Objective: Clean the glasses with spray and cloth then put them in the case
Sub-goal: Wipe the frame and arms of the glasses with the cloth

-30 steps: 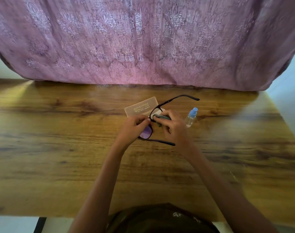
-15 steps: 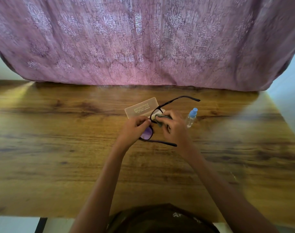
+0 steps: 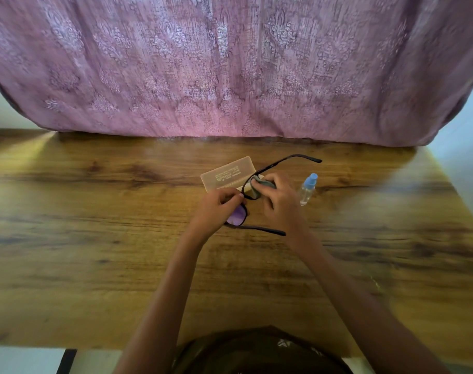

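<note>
Black-framed glasses (image 3: 240, 217) with open arms are held above the wooden table (image 3: 95, 238). My left hand (image 3: 216, 209) pinches the frame at the bridge, beside the purple-tinted near lens. My right hand (image 3: 279, 203) grips a grey cloth (image 3: 258, 184) and presses it on the far lens, which it mostly hides. Behind the hands lies a translucent beige case (image 3: 227, 175), closed and flat. A small clear spray bottle (image 3: 307, 188) with a blue cap stands just right of my right hand.
A pink patterned curtain (image 3: 230, 71) hangs along the table's far edge. The table's front edge runs close to my body, and its right edge lies beyond the bottle.
The right hand with the cloth has shifted slightly up along the far lens. The glasses stay in about the same place.
</note>
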